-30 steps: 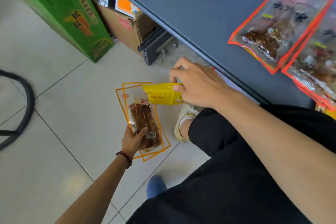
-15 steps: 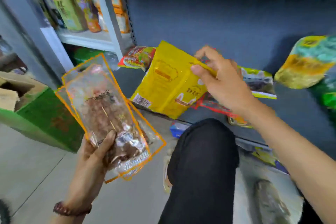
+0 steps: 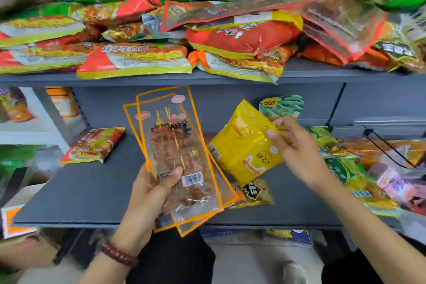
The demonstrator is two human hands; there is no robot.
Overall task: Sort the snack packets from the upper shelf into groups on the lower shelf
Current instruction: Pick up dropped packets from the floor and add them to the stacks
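Yellow snack packet (image 3: 244, 145) in grip of right hand (image 3: 299, 152), skewer packets (image 3: 175, 145) in left hand (image 3: 147, 196); upper-shelf heap (image 3: 242, 37) blurred.

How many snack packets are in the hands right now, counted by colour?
Clear orange-edged packets, held in the left hand: 2
Yellow packet, pinched by the right hand: 1
Total: 3
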